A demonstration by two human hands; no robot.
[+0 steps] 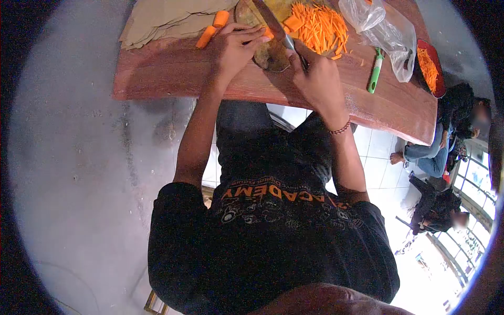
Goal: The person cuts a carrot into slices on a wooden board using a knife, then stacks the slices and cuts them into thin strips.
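My right hand point(316, 73) is closed around the handle of a knife point(272, 20), whose blade points up and left over the round cutting board point(271, 56). With bent fingers, my left hand point(236, 46) presses on a carrot piece point(268, 33) at the board, left of the blade. Two more carrot chunks, an upper one point(221, 19) and a lower one point(206, 37), lie just left of my left hand. Right of the knife is a heap of carrot strips point(319, 26), with carrot slices point(293, 23) at its near side.
A green-handled peeler point(376, 71) and a clear plastic bag point(380, 31) lie on the wooden table point(173, 68). At the right edge stands a red tray point(440, 73) of carrot strips. Brown paper point(168, 21) covers the left part. Two people sit farther right.
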